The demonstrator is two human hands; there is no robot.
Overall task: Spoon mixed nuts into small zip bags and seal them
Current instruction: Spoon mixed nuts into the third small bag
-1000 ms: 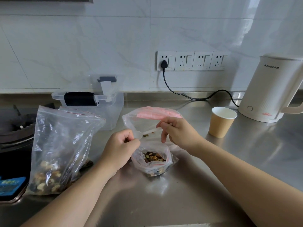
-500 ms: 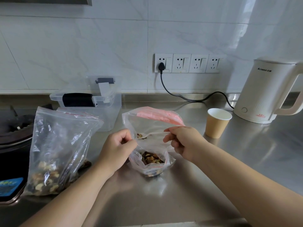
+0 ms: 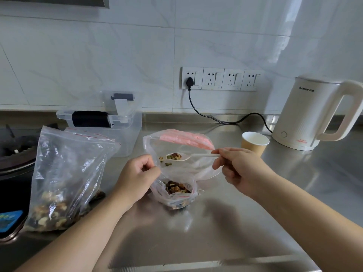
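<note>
A small clear zip bag (image 3: 177, 195) stands on the steel counter (image 3: 216, 232) with mixed nuts in its bottom. My left hand (image 3: 137, 177) pinches its near rim and holds the mouth open. A pink strip (image 3: 184, 138) runs along the far rim. My right hand (image 3: 237, 169) grips the handle of a white plastic spoon (image 3: 193, 155). The spoon lies level in the bag's open mouth, its bowl full of nuts, seen through the plastic. A few loose nuts cling to the plastic below the bowl. A large clear bag of mixed nuts (image 3: 59, 183) stands upright at the left.
A clear plastic box (image 3: 110, 122) sits behind the bags. A paper cup (image 3: 254, 143) and a white kettle (image 3: 308, 114) stand at the right, its black cord (image 3: 216, 119) running to the wall sockets. A gas hob (image 3: 13, 154) borders the counter's left side.
My right hand has shifted a little to the right with the spoon, whose bowl now shows nuts in the bag's mouth. My left hand keeps its pinch on the rim.
</note>
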